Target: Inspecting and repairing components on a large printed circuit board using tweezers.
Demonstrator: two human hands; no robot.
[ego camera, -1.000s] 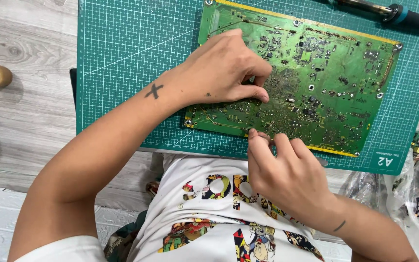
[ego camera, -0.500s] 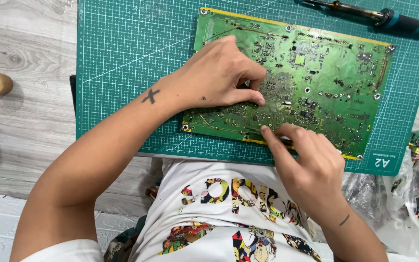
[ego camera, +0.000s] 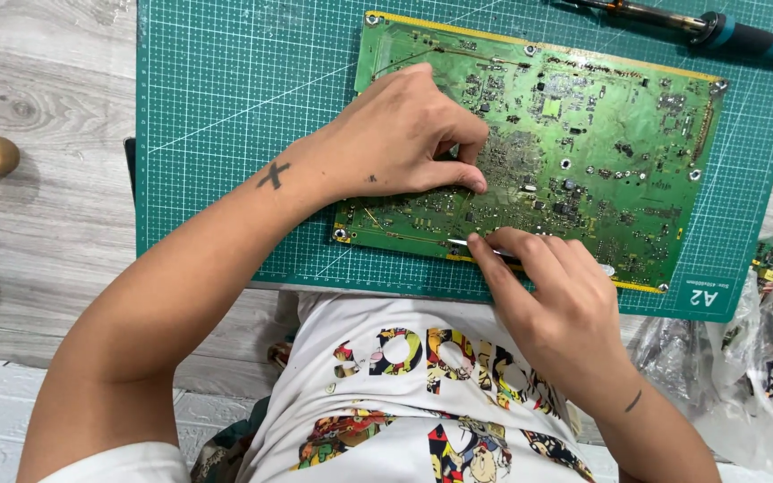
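Since earlier, right hand (ego camera: 552,286) is being slid along circuit board (ego camera: 583,143), pinching slim tool (ego camera: 494,252); left hand (ego camera: 400,134), fingers curled, is pressing board flat — steadiness advised.

Green cutting mat (ego camera: 225,107) on grey wooden table (ego camera: 38,224) — soldering iron (ego camera: 726,34), plastic bags (ego camera: 753,358).

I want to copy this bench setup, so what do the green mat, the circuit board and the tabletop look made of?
Mat: probably soft vinyl or rubber, matte teal with a printed white grid. Circuit board: rigid laminate, likely fibreglass, glossy green with a yellow edge strip and small metal parts. Tabletop: pale grey wood grain; real wood or laminate cannot be told.
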